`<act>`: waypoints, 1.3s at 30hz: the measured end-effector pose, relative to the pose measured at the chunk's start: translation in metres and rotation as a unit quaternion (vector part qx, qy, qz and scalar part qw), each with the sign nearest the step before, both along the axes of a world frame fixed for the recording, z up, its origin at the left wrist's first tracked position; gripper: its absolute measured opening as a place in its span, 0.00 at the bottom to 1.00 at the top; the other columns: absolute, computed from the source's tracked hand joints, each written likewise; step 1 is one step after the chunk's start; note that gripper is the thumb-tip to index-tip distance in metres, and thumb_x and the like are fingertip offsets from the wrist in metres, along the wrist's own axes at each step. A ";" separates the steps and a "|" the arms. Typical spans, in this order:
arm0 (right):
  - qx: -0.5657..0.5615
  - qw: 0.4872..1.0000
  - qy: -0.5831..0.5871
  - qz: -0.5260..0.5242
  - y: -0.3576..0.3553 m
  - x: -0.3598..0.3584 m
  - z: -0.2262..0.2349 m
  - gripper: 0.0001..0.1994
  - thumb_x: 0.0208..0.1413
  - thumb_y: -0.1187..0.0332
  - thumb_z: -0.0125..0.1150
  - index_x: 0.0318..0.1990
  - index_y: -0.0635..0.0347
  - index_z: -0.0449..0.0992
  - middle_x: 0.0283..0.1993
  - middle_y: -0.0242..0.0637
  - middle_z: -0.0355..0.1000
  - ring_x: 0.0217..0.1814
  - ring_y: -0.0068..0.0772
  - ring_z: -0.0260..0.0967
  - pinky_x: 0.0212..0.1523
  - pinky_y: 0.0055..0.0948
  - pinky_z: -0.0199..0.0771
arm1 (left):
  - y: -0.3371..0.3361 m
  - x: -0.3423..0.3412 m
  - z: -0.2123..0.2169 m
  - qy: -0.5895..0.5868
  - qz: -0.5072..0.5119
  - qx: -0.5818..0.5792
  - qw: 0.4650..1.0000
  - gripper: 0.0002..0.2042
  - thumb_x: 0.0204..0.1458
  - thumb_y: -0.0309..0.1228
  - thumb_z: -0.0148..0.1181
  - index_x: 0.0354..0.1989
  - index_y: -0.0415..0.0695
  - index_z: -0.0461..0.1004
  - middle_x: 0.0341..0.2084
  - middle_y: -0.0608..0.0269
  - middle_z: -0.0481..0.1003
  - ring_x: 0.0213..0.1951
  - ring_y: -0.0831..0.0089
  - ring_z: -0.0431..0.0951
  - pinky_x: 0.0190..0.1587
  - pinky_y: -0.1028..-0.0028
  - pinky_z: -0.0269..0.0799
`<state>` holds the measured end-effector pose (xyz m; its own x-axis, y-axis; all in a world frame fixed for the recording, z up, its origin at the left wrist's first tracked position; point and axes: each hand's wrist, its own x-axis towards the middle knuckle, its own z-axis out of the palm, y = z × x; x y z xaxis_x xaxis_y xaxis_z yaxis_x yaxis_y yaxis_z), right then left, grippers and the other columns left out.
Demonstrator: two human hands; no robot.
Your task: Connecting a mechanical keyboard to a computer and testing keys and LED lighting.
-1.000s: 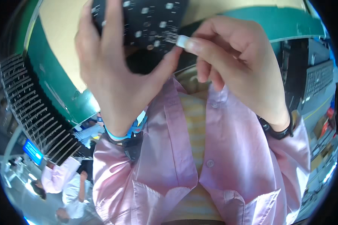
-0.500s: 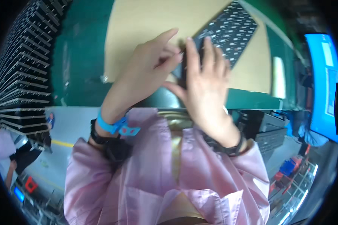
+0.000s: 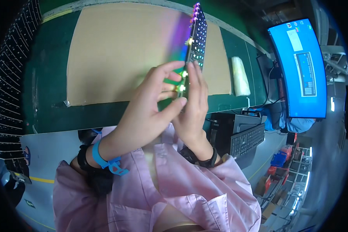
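Note:
A thin black keyboard circuit board point(image 3: 199, 40) stands on its long edge over the cardboard sheet point(image 3: 116, 46). Small lights glow along it, and purple, blue and green light falls onto the sheet at its left. My left hand point(image 3: 149, 94) grips the board's near end from the left, with thumb and fingers curved at its edge. Flat against the right face lie the fingers of my right hand point(image 3: 193, 110), so the board is held between both hands. The hands hide its near end.
Dark panels are stacked in a tall pile point(image 3: 7, 81) at the far left. To the right a white roll point(image 3: 240, 75) lies on the green table point(image 3: 50, 77). Beyond it stands a lit blue monitor point(image 3: 292, 77); a black keyboard point(image 3: 247, 140) sits below table level.
The board has gone from lying nearly flat and slanted to standing on edge, and its coloured lights now show. My left fingers have come onto it. The view has shifted.

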<state>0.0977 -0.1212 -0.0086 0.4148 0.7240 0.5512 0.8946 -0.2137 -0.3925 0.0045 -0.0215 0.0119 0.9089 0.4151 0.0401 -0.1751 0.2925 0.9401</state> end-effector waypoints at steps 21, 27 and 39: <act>0.186 0.977 0.087 -0.061 -0.012 -0.002 0.033 0.29 0.39 0.85 0.54 0.55 0.77 0.59 0.55 0.61 0.62 0.54 0.58 0.64 0.54 0.40 0.65 | -0.008 0.052 0.020 0.017 -0.212 -0.232 0.949 0.19 0.56 0.41 0.53 0.49 0.41 0.67 0.41 0.64 0.71 0.43 0.76 0.71 0.48 0.73 0.65; 0.145 0.982 0.076 0.097 0.008 0.003 0.079 0.39 0.39 0.73 0.66 0.60 0.68 0.53 0.52 0.53 0.63 0.58 0.54 0.59 0.56 0.40 0.62 | 0.045 0.034 0.060 -0.075 -0.062 -0.291 0.952 0.24 0.55 0.42 0.51 0.54 0.39 0.62 0.49 0.55 0.67 0.47 0.69 0.71 0.50 0.69 0.69; -0.307 0.820 0.469 0.117 -0.007 0.100 0.064 0.14 0.58 0.62 0.53 0.35 0.66 0.76 0.27 0.34 0.75 0.25 0.25 0.73 0.28 0.24 0.74 | 0.135 0.003 0.127 -0.168 -0.266 -0.080 0.946 0.42 0.42 0.42 0.65 0.62 0.34 0.50 0.56 0.45 0.60 0.53 0.58 0.67 0.55 0.66 0.65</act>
